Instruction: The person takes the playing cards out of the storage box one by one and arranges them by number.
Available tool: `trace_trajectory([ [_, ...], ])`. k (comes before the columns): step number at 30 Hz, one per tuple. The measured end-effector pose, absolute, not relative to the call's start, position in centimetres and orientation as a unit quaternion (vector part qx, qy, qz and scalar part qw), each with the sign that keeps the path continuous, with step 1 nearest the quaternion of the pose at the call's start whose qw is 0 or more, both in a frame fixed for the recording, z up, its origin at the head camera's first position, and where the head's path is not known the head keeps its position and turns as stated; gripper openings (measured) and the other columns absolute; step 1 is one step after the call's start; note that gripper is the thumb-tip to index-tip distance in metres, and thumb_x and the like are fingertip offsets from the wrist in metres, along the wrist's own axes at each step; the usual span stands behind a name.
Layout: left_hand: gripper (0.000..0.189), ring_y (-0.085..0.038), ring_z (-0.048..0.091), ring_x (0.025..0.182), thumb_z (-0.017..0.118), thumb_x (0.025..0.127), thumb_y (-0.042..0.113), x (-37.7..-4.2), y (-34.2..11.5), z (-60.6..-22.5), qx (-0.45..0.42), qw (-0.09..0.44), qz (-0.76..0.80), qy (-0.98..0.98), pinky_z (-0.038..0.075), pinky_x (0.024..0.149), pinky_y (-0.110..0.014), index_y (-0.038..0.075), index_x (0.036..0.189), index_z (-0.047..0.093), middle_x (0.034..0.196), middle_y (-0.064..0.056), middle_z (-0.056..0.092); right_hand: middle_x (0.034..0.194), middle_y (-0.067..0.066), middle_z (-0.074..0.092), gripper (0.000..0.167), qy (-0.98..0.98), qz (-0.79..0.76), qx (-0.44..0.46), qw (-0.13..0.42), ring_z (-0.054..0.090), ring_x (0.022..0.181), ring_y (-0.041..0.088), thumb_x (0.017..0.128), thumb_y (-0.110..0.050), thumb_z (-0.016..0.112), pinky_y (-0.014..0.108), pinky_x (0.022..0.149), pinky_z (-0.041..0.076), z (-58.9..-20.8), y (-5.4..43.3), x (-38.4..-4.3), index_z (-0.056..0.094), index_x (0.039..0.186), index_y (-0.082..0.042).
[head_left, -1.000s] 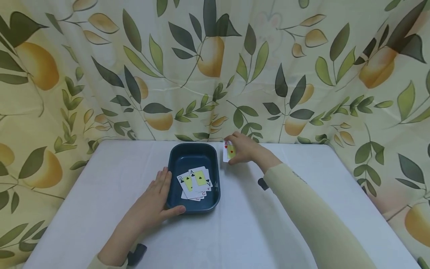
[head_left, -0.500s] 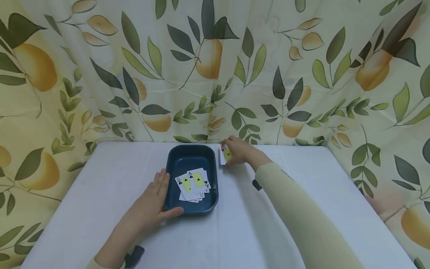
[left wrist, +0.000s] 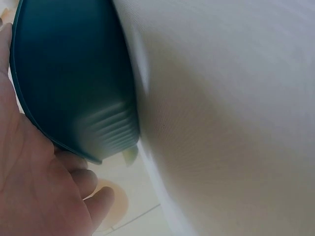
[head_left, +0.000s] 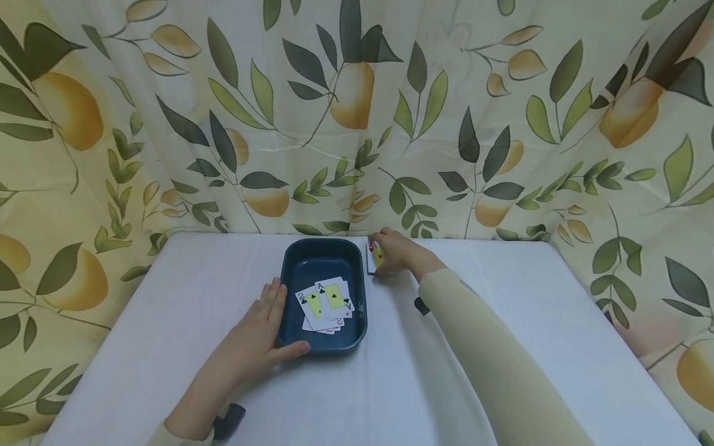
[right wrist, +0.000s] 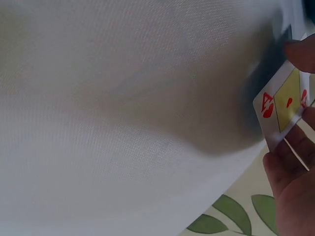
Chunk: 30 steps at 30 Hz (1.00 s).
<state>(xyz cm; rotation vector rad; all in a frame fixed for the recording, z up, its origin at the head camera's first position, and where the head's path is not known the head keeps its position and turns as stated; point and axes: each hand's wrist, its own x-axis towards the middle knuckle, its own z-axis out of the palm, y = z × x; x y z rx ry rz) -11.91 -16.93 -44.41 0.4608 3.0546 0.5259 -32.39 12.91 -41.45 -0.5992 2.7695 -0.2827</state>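
Observation:
In the head view a dark blue tray (head_left: 322, 348) holds several playing cards, with an ace of clubs (head_left: 334, 297) uppermost and a two of clubs (head_left: 312, 301) partly under it. My left hand (head_left: 253, 337) rests against the tray's left side, fingers straight and the thumb at the near-left corner. Just beyond the tray's far-right side, my right hand (head_left: 398, 253) pinches an ace of hearts (head_left: 375, 257) between thumb and fingers, low over the table. In the right wrist view the card (right wrist: 283, 105) is tilted, face visible; whether its edge touches the table I cannot tell.
A white cloth covers the table (head_left: 446, 347). Behind its far edge hangs a curtain (head_left: 357, 155) printed with fruit and leaves, close to my right hand. Dark wrist bands (head_left: 229, 421) show at both sleeves.
My right hand has moved slightly left and lower with the ace of hearts, closer to the tray. The left hand and the cards in the tray have stayed put.

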Motion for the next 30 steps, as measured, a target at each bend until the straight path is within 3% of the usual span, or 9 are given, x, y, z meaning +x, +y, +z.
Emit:
trace_trajectory([
  [22, 0.119, -0.032, 0.007, 0.154, 0.058, 0.080, 0.079, -12.0, -17.0, -44.4, 0.145, 0.002, 0.173, 0.974, 0.023, 0.119, -0.053, 0.002, 0.159, 0.015, 0.168, -0.013, 0.004, 0.149, 0.012, 0.038, 0.087, 0.962, -0.117, -0.183, 0.166, 0.042, 0.129, 0.031, 0.077, -0.026, 0.084, 0.051, 0.108, 0.042, -42.9, 13.3, -33.2, 0.041, 0.152, -0.019],
  [30, 0.120, -0.033, 0.009, 0.154, 0.058, 0.079, 0.079, -11.9, -17.0, -44.3, 0.148, 0.004, 0.175, 0.973, 0.023, 0.119, -0.054, 0.001, 0.159, 0.014, 0.167, -0.014, 0.005, 0.152, 0.013, 0.039, 0.085, 0.955, -0.132, -0.225, 0.140, 0.041, 0.132, 0.032, 0.077, -0.025, 0.081, 0.053, 0.110, 0.040, -42.0, 13.7, -32.5, 0.041, 0.152, -0.016],
])
